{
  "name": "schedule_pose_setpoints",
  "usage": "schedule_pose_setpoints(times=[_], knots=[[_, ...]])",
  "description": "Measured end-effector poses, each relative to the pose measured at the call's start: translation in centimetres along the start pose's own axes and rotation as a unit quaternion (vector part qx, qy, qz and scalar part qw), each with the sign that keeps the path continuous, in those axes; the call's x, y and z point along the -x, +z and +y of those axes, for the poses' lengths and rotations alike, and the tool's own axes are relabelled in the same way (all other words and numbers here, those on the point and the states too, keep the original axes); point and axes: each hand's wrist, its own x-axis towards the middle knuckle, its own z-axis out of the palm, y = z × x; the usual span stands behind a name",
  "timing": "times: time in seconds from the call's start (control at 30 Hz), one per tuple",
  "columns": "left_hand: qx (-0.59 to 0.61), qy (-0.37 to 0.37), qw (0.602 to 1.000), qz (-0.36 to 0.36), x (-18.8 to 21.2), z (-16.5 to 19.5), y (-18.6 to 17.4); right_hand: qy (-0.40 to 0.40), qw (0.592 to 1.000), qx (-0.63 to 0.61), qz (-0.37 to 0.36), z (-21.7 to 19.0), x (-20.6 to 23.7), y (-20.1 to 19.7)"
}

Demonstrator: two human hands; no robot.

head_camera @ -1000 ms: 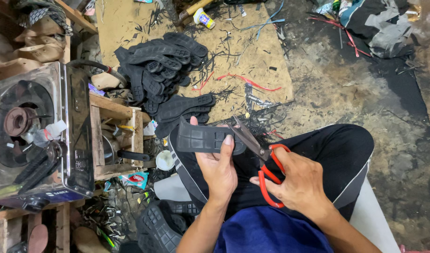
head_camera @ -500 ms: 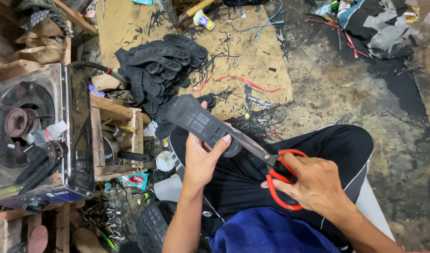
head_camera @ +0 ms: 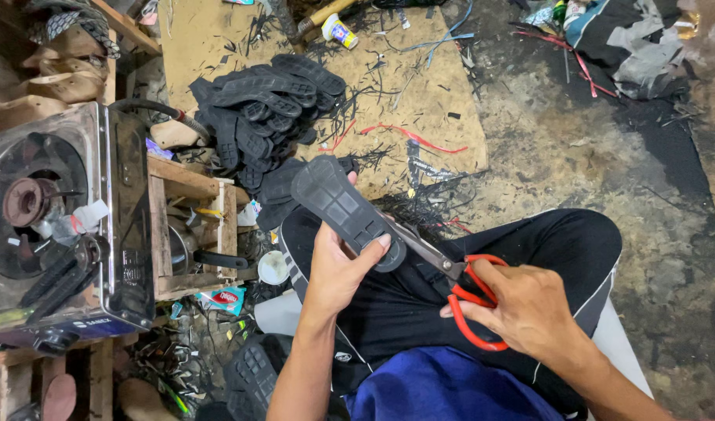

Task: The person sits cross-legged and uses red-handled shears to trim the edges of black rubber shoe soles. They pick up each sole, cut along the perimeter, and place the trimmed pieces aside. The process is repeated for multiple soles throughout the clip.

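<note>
dirt floor (head_camera: pixel 607 156); plywood sheet (head_camera: pixel 420 101); wooden shelf (head_camera: pixel 190 183)

Cobbler-type floor workshop: piled black rubber soles (head_camera: pixel 268 117), rubber offcuts (head_camera: pixel 420 168), gas stove (head_camera: pixel 57 226).

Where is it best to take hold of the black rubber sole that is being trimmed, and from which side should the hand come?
Grip the black rubber sole at its narrow end, coming from below, as the left hand does now. The wide end points up and away and stays free, while the red-handled scissors in the right hand meet the edge from the right.
</note>
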Motion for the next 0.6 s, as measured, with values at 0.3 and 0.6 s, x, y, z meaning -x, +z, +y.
schedule_pose_setpoints(times=[0.3, 0.6], knots=[[-0.007, 0.019, 0.999, -0.034, 0.2, -0.6, 0.8, -0.027, 0.996, -0.017, 0.085, -0.8, -0.8, 0.3], [0.118, -0.009, 0.99, -0.076, 0.1, 0.0, 0.9, 0.061, 0.97, -0.223, -0.072, 1.2, 0.1, 0.7]])
